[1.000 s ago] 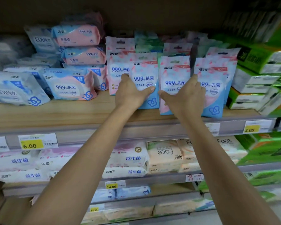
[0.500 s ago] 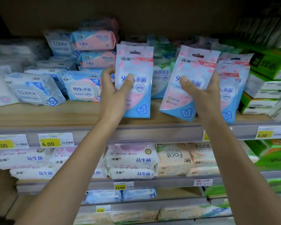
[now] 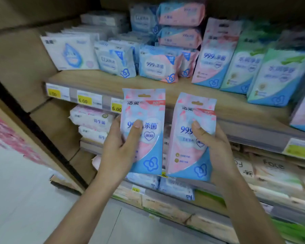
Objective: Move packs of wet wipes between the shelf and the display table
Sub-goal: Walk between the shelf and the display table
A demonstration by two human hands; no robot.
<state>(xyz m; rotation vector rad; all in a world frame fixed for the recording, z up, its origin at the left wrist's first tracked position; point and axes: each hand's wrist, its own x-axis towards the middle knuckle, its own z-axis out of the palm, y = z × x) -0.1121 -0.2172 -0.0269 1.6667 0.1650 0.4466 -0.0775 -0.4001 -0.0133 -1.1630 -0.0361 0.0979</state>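
While left hand (image 3: pixel 115 152) pinches one flat pink-blue plastic wipes pack (image 3: pixel 143 131) and right hand (image 3: pixel 217 148) another (image 3: pixel 188 138), centre frame: thumb-only hold on slick film, slip likely.

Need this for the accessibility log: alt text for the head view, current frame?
A person's left hand and right hand each hold an upright pink-and-blue wet wipes pack, left pack beside right pack, in front of a wooden store shelf. More wipes packs stand on the shelf, with yellow price tags along its edge.
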